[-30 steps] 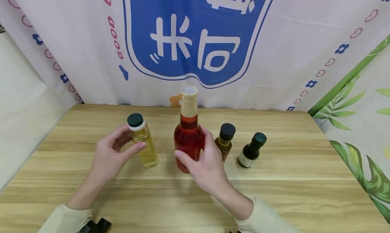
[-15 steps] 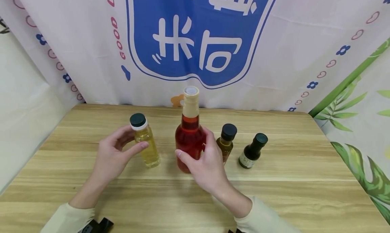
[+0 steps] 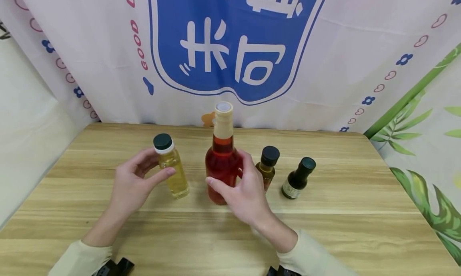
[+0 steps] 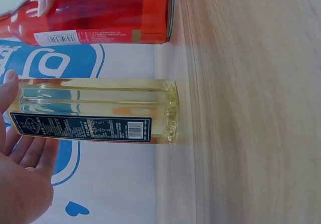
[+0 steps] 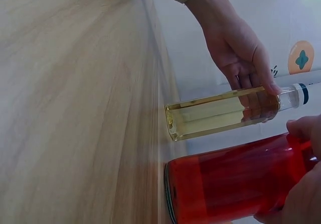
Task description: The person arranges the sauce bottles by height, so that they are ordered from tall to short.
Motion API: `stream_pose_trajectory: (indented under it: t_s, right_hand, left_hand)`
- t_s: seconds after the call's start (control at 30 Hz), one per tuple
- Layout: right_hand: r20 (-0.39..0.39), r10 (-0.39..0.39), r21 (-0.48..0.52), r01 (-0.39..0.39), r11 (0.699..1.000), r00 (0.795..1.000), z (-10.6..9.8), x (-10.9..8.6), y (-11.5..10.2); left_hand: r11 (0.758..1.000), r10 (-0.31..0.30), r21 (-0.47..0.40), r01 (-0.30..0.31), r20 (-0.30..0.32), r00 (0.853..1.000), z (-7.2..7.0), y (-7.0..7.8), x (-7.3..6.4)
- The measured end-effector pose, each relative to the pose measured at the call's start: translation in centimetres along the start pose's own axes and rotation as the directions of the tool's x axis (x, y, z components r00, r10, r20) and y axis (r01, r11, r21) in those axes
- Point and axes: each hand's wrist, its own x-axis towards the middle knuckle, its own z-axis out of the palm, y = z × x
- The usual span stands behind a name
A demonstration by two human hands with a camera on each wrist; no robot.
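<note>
Since half a second ago we see very little movement: in the head view the top of the red bottle [image 3: 221, 164] sits slightly further left, and more of the black device [image 3: 282, 272] at the right cuff has come into sight. The yellow bottle [image 3: 176, 176] and the left hand [image 3: 131, 182] around it look as good as unchanged.

In that head view we find both bottles upright over the wooden counter [image 3: 180, 244], near each other but apart. The left hand holds the yellow one, thumb in front and fingers behind; the right hand [image 3: 245, 196] has the red one by its body, spread to its width. To the right of them stand a small black-capped bottle [image 3: 265, 171], partly hidden by the right hand, and a dark bottle [image 3: 297, 182] with a pale label.

From the left wrist we see the yellow bottle's dark label [image 4: 83, 127] with a barcode, and the thumb against the glass.

From the right wrist we see the left thumb near the yellow bottle's shoulder, its fingers showing through the glass, while the right hand's fingers curl about the red bottle.
</note>
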Motion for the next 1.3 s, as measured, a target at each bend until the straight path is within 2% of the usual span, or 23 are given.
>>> stream_pose_trajectory:
  t_s: [0.33,0.53,0.73,1.0,1.3]
  right_hand:
    - [-0.013,-0.001,0.003,0.001,1.000,1.000,0.2,0.1,0.1]
    - [-0.030,-0.013,0.006,0.013,1.000,0.999,0.4,0.3,-0.3]
    - [-0.036,-0.020,0.023,0.021,1.000,0.999,0.8,1.0,-0.7]
    - [-0.044,0.017,0.038,-0.016,0.999,0.999,2.0,2.8,-1.2]
    - [-0.035,-0.017,0.017,0.018,1.000,0.999,3.6,5.9,-2.0]
  left_hand:
    - [1.000,-0.001,-0.023,0.002,0.031,1.000,-0.4,-0.2,0.1]
    - [1.000,0.002,-0.007,-0.002,0.013,1.000,-0.2,-0.2,0.2]
    - [0.999,-0.028,-0.025,0.028,0.022,0.999,-0.1,0.0,0.1]
    - [0.999,-0.044,-0.011,0.044,0.011,0.999,0.0,-0.2,0.1]
    - [0.994,-0.051,-0.099,0.053,0.022,0.998,0.4,-0.3,0.1]
